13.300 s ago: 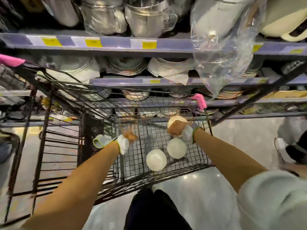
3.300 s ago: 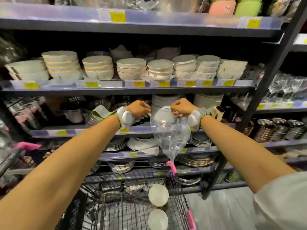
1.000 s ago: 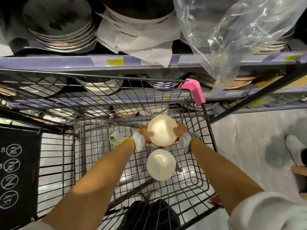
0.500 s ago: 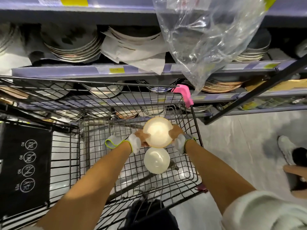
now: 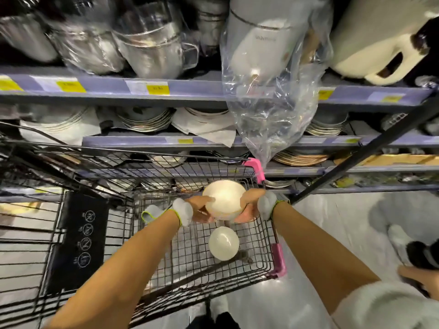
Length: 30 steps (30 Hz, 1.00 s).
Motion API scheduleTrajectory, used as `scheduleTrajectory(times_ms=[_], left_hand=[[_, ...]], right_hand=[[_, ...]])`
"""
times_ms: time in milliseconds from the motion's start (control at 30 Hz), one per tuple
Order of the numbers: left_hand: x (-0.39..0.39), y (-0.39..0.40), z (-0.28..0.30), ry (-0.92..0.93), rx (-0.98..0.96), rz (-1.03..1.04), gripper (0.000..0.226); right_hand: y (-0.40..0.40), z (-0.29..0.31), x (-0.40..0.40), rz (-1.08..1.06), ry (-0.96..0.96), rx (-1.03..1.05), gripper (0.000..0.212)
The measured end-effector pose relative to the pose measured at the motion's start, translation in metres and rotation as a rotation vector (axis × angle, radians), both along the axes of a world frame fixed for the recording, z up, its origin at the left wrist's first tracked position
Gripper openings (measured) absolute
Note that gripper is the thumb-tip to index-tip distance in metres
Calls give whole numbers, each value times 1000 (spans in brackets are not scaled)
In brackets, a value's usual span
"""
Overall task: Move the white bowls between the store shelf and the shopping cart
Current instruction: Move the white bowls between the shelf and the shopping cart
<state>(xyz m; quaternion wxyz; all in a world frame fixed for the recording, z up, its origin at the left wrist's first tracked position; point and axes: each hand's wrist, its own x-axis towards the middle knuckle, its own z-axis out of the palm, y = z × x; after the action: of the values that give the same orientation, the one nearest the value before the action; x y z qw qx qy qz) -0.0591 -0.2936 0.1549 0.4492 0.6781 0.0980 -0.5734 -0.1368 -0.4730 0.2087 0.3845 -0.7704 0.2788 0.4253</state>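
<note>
I hold one white bowl (image 5: 223,198) upside down between both hands, above the far end of the wire shopping cart (image 5: 268,252). My left hand (image 5: 200,206) cups its left side and my right hand (image 5: 249,206) its right side and underside. A second white bowl (image 5: 223,243) lies upside down on the cart's wire floor, directly below the held one. The store shelf (image 5: 190,91) rises just beyond the cart.
Steel pots (image 5: 156,43) and a bagged white jug (image 5: 263,43) fill the upper shelf; a loose plastic bag (image 5: 268,129) hangs down to the cart's pink corner (image 5: 255,168). Plate stacks (image 5: 145,119) sit on the lower shelves. Another person's hand (image 5: 418,279) and white shoe (image 5: 399,241) are at the right.
Both hands have lifted the bowl up from beside the second bowl, and the view has tilted up, bringing the pot shelf into sight. The second bowl stays on the cart floor.
</note>
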Motion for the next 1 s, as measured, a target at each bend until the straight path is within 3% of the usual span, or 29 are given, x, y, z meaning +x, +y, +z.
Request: scheduleTrajectory(times_ms=[67,100,167,233,300,367,433,633,767,867,1000], left_hand=[[-3,3,6,65,-68,73,57],[2,8,32,75,-102,92,57],[3,10,43,170,-197,137,53],[13,19,74,213,-260,164,62],[16,27,92,252,-296,149,77],[18,26,106,260,-275,182,63],[29,34,126,239,-273,168,43],[45,56,173,136,-290,120,39],[56,69,222,100,-394,101,57],[59,68,241,83,-385,52,64],[63,78,295,-51,-426,43,63]], right_hand=[[0,-4,-4,-157,66,152,17],[-4,9,3,-217,5,201,10],[-4,16,-4,-472,31,376,40],[-3,52,2,-418,40,335,48],[-3,83,5,-501,100,484,47],[-4,91,6,-485,171,489,46],[0,121,14,-317,212,469,54],[9,153,22,-401,117,651,58],[18,195,31,-376,-29,805,64],[24,212,35,-409,-49,819,63],[33,258,44,-396,-227,745,68]])
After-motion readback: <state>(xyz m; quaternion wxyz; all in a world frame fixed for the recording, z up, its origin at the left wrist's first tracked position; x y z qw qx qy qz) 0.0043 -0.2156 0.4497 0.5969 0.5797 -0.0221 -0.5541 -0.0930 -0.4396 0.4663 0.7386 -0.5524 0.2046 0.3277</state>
